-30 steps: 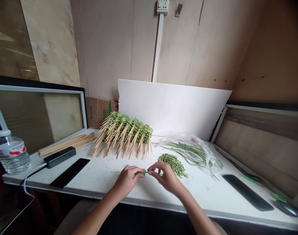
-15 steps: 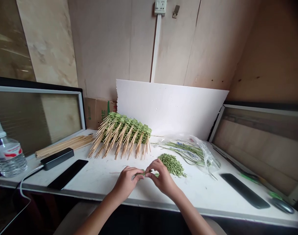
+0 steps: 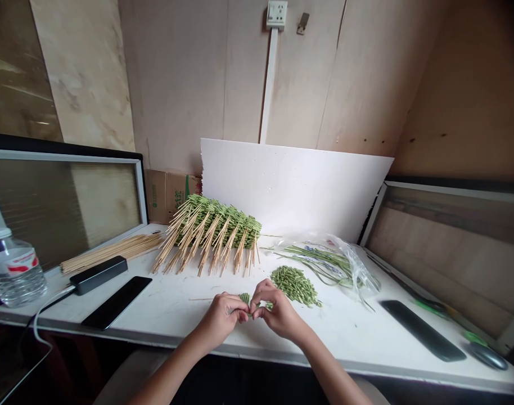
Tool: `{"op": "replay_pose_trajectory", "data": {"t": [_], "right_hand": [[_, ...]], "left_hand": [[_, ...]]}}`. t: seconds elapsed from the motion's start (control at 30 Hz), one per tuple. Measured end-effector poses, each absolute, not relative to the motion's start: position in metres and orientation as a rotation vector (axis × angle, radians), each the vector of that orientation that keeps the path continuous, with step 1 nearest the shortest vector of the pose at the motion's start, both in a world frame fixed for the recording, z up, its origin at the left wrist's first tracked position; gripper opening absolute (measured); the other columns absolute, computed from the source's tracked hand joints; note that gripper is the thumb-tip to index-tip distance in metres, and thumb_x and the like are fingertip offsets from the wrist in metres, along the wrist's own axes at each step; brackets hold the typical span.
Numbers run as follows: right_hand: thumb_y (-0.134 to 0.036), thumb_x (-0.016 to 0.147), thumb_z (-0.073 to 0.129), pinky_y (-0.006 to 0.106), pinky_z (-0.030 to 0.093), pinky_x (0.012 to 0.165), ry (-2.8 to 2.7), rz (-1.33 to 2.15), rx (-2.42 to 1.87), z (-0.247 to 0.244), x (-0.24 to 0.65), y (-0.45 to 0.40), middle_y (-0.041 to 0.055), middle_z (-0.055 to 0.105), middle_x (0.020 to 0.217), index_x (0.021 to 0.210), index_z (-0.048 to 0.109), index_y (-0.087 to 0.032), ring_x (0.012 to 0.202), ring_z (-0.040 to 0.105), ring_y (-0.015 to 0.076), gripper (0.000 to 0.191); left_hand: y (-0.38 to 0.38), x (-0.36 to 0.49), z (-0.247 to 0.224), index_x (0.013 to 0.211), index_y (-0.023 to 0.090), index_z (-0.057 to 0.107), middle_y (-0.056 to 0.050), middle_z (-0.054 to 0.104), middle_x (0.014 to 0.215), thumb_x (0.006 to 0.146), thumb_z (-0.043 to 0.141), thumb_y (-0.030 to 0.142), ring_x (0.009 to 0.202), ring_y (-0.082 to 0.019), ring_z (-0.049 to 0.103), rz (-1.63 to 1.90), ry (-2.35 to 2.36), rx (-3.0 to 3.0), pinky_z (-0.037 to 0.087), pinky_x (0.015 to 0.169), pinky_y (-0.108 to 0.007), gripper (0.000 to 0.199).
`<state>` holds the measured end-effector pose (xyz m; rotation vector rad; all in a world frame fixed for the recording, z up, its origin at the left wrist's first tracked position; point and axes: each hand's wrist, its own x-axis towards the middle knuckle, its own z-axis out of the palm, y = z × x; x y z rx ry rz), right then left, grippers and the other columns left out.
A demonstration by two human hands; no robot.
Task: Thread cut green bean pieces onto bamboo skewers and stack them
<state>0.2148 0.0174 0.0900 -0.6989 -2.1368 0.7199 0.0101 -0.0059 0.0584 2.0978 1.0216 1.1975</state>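
My left hand (image 3: pixel 225 318) and my right hand (image 3: pixel 274 309) meet fingertip to fingertip above the white table's front part. Both are closed in a pinch around small green stem pieces (image 3: pixel 244 297), which show just above the left fingers. A thin stick (image 3: pixel 200 299) lies left of my left hand. Beyond my right hand is a heap of short green pieces (image 3: pixel 294 285). Further back, skewers threaded with green pieces (image 3: pixel 223 216) are stacked, their bare stick ends pointing toward me.
On the left are bare sticks (image 3: pixel 113 251), a black box (image 3: pixel 99 274), a black phone (image 3: pixel 117 302) and a water bottle (image 3: pixel 14 267). On the right are a plastic bag with long green stems (image 3: pixel 324 259), a dark flat object (image 3: pixel 421 329) and a mouse (image 3: pixel 487 355).
Both hands have moved slightly toward me and tilted. More of the green pieces now shows above the left fingers.
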Motion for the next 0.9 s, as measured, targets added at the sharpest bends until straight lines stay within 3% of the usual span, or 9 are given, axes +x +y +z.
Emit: {"op": "replay_pose_trajectory", "data": {"t": [0.13,0.33,0.5,0.63,0.77,0.9], "right_hand": [[-0.029,0.09,0.075,0.04,0.049,0.087,-2.181,0.729,-0.696,0.097,0.222,0.019,0.0057,0.072,0.078,0.08,0.08,-0.026,0.093,0.061,0.0258,0.012],[-0.054,0.09,0.072,0.041,0.049,0.087,-2.169,0.534,-0.961,0.098,0.255,0.047,0.0082,0.073,0.087,0.085,0.082,-0.024,0.093,0.062,0.0269,0.032],[-0.048,0.089,0.073,0.042,0.05,0.085,-2.216,0.401,-1.207,0.076,0.287,0.074,0.0076,0.073,0.085,0.085,0.081,-0.023,0.09,0.062,0.0287,0.027],[-0.038,0.094,0.067,0.044,0.049,0.089,-2.262,0.41,-1.216,0.065,0.292,0.079,0.0065,0.074,0.082,0.082,0.08,-0.023,0.087,0.063,0.0274,0.023],[-0.045,0.092,0.07,0.04,0.051,0.082,-2.277,0.474,-1.174,0.067,0.286,0.074,0.0076,0.075,0.088,0.088,0.082,-0.024,0.091,0.063,0.0279,0.024],[-0.052,0.093,0.066,0.037,0.051,0.076,-2.276,0.518,-1.175,0.068,0.284,0.071,0.0087,0.075,0.089,0.088,0.081,-0.023,0.089,0.064,0.0275,0.033]], "left_hand": [[-0.005,0.008,0.056,0.073,0.021,0.08,-0.002,0.076,0.072,0.083,0.057,0.002,0.073,-0.018,0.069,1.167,1.063,2.107,0.051,0.087,-0.031,0.031],[0.003,0.004,0.053,0.086,0.018,0.082,-0.005,0.076,0.077,0.088,0.065,0.016,0.068,-0.018,0.067,1.259,1.094,1.938,0.052,0.07,-0.028,0.017],[0.006,-0.001,0.052,0.092,0.018,0.083,-0.007,0.076,0.083,0.092,0.067,0.026,0.073,-0.019,0.067,1.271,1.152,1.947,0.053,0.074,-0.03,0.017],[0.008,-0.004,0.045,0.101,0.019,0.082,-0.007,0.075,0.086,0.097,0.053,0.018,0.081,-0.02,0.067,1.276,1.137,1.987,0.053,0.079,-0.031,0.029],[0.01,-0.004,0.038,0.107,0.019,0.08,-0.007,0.073,0.089,0.096,0.047,0.014,0.071,-0.016,0.061,1.254,1.135,2.0,0.053,0.072,-0.028,0.035],[0.008,-0.002,0.043,0.107,0.019,0.08,-0.007,0.072,0.09,0.096,0.048,0.014,0.075,-0.017,0.063,1.244,1.137,2.015,0.053,0.074,-0.028,0.034]]}}
